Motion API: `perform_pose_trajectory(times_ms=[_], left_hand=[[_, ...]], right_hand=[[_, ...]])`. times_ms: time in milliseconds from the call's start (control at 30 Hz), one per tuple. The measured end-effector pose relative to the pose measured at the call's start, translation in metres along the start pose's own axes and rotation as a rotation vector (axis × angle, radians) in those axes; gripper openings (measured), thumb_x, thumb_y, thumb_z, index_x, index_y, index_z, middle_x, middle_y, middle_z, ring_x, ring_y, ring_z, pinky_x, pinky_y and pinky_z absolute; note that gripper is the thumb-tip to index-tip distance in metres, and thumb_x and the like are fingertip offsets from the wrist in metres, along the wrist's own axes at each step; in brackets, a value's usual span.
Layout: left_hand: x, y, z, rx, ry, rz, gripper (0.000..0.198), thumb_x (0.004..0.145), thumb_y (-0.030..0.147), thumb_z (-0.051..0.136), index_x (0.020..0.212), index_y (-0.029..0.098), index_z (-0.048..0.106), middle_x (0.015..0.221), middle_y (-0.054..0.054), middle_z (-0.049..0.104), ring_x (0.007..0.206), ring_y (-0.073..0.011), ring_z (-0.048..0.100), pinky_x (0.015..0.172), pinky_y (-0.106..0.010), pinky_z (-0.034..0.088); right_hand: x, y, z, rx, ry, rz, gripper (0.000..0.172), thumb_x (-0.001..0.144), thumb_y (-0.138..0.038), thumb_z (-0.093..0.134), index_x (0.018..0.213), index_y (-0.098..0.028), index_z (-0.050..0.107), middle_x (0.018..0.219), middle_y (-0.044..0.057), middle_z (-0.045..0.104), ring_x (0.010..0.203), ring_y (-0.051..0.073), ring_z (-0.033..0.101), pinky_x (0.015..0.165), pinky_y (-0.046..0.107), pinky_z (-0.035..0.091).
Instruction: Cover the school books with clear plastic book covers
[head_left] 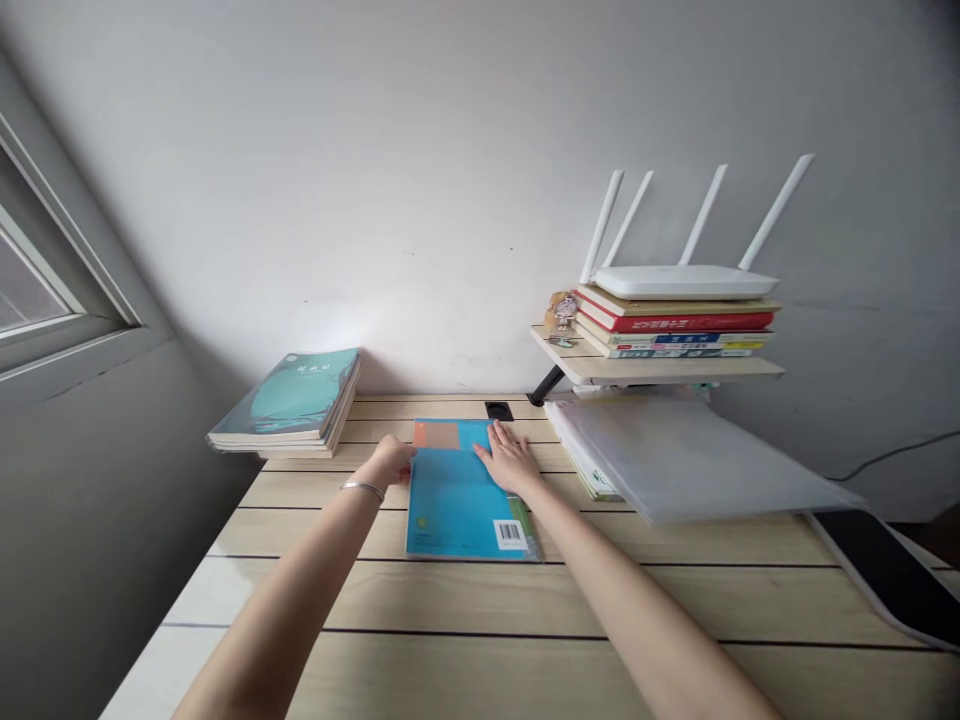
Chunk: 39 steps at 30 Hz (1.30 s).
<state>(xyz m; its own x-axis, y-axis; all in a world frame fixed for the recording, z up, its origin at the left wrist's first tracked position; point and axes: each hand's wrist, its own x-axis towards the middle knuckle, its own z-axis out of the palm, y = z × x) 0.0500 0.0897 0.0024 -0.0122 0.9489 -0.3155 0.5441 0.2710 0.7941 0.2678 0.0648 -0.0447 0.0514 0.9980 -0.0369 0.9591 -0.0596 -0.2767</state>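
Note:
A blue book (454, 505) with a barcode at its lower right lies flat on the wooden desk (420, 600), a clear cover showing at its edges. My left hand (391, 460), with a bracelet at the wrist, is at the book's upper left edge; its fingers are curled in and closed, their tips partly hidden, and I cannot make out whether they grip the edge. Spread over the upper right part of the book is my right hand (510, 460), its fingers apart and resting flat on the cover.
Books with a teal cover (304, 395) are stacked at the back left. On the right, a raised shelf (660, 370) bears books and a white router (686, 282). Below it lie a translucent folder (697, 460) and a dark phone-like device (892, 575). A black desk socket (499, 411) is behind the book.

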Motion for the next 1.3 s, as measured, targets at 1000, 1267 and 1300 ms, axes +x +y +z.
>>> perform_pose_trajectory(times_ms=[1000, 1267, 1300], left_hand=[[-0.132, 0.036, 0.026, 0.028, 0.705, 1.234, 0.023, 0.084, 0.016, 0.05, 0.107, 0.02, 0.053, 0.128, -0.015, 0.048, 0.122, -0.0229, 0.044, 0.1, -0.043, 0.038], [-0.058, 0.005, -0.023, -0.519, 0.009, 0.857, 0.04, 0.079, 0.035, 0.06, 0.113, 0.015, 0.05, 0.106, -0.012, 0.062, 0.096, -0.0206, 0.058, 0.084, -0.036, 0.046], [-0.053, 0.004, -0.021, -0.55, -0.056, 0.833, 0.035, 0.078, 0.036, 0.062, 0.104, 0.014, 0.055, 0.097, -0.01, 0.064, 0.089, -0.0191, 0.059, 0.08, -0.033, 0.046]], right_hand=[[-0.066, -0.049, -0.136, 1.101, 0.759, -0.498, 0.026, 0.073, -0.034, 0.066, 0.094, -0.018, 0.062, 0.095, 0.006, 0.07, 0.09, 0.022, 0.064, 0.084, 0.036, 0.048], [-0.036, -0.016, -0.114, 1.435, 0.497, -0.557, 0.035, 0.065, -0.037, 0.076, 0.093, -0.021, 0.064, 0.094, 0.004, 0.071, 0.093, 0.024, 0.064, 0.09, 0.042, 0.046], [-0.034, -0.015, -0.112, 1.432, 0.476, -0.552, 0.036, 0.065, -0.039, 0.075, 0.094, -0.021, 0.064, 0.094, 0.004, 0.072, 0.093, 0.024, 0.064, 0.09, 0.041, 0.046]])
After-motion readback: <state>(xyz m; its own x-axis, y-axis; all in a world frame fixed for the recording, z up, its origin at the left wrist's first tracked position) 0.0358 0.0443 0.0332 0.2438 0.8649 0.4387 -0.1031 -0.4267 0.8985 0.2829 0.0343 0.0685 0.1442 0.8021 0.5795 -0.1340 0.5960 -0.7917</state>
